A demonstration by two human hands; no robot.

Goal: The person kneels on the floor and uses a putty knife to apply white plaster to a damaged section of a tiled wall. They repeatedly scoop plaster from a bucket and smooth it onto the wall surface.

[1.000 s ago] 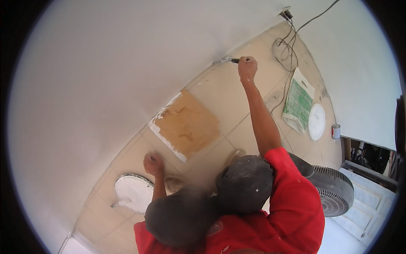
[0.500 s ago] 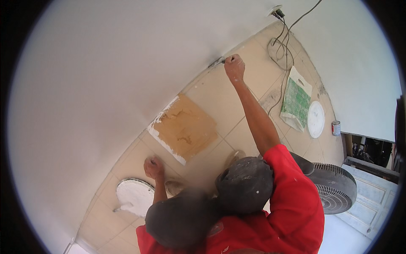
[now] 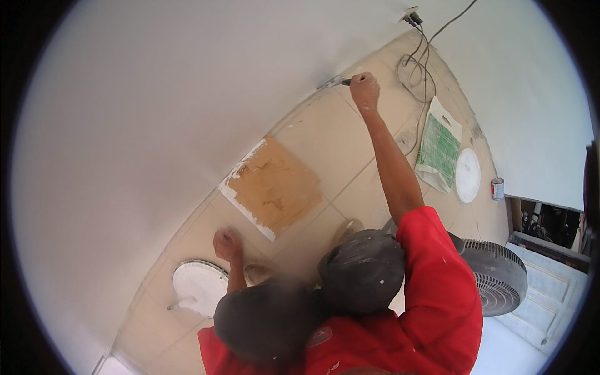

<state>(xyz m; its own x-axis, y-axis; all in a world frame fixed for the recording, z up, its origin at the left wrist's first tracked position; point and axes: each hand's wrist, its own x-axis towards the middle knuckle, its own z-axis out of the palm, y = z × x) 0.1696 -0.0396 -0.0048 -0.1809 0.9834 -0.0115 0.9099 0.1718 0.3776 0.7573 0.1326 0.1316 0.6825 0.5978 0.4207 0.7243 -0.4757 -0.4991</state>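
Observation:
My right hand point(image 3: 365, 91) reaches far out to the foot of the wall. Its fingers are closed around the dark handle of a putty knife point(image 3: 334, 82), whose pale, smeared blade meets the seam between the white wall point(image 3: 169, 119) and the tiled floor. Low on the left, my left hand point(image 3: 227, 244) is curled closed above the tiles; what it holds, if anything, is hidden. Beside that hand lies a round lid point(image 3: 200, 287) coated with white paste. A brown cardboard sheet point(image 3: 275, 187) with white smears along its wall side lies on the floor between my hands.
To the right lie a green and white bag point(image 3: 439, 147), a white round lid point(image 3: 467, 175) and a small can point(image 3: 497, 189). A dark cable point(image 3: 430, 78) runs down from a wall socket point(image 3: 410, 15). A black fan point(image 3: 497, 275) stands by my right side, near a pale panelled door point(image 3: 547, 290).
My right hand has slid right and slightly farther away along the wall's foot, taking the putty knife with it. My left hand has hardly moved.

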